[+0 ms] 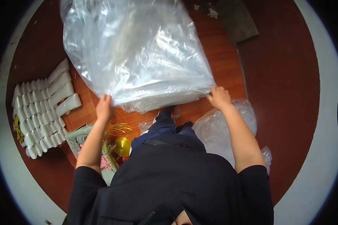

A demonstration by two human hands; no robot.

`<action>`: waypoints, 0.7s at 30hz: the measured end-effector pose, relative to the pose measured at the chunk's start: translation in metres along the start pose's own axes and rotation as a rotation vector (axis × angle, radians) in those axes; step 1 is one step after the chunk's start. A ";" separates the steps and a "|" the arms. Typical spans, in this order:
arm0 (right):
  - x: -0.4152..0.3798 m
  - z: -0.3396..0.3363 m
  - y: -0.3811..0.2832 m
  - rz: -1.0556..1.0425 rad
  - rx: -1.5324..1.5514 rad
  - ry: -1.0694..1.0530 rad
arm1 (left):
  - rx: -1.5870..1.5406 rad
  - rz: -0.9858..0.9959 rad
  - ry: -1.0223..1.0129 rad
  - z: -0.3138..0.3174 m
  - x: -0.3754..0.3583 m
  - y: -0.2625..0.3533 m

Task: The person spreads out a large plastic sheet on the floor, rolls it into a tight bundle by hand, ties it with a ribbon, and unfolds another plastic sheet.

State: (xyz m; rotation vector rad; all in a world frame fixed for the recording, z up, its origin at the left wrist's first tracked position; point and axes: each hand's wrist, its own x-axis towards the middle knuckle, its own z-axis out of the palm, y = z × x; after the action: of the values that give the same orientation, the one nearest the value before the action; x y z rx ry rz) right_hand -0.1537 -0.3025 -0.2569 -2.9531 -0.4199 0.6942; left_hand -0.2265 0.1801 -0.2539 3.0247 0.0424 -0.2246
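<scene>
A large clear plastic bag (139, 48) spreads out in front of me, its near edge pulled taut between my hands. My left hand (104, 108) is closed on the bag's near left corner. The near right corner is pinched in my right hand (219, 98). Under the near edge hangs a crumpled fold of plastic, just above my legs. What the bag covers or contains, if anything, I cannot make out.
Several white wrapped bundles (39, 112) lie in rows at the left. Near my left forearm are a yellow twine roll (122, 146) and loose yellow strands. More clear plastic (218, 125) lies below my right arm. A grey slab (236, 20) rests at the back right.
</scene>
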 end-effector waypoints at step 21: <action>-0.464 0.326 -0.077 1.315 1.273 -0.045 | -0.050 0.778 -0.826 0.175 0.061 0.251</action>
State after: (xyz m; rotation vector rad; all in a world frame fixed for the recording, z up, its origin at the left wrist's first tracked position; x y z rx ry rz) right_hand -0.7177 -0.3550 -0.3403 -1.5992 1.4746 0.6375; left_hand -0.1827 -0.0873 -0.4080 2.4054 -1.1053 -1.2739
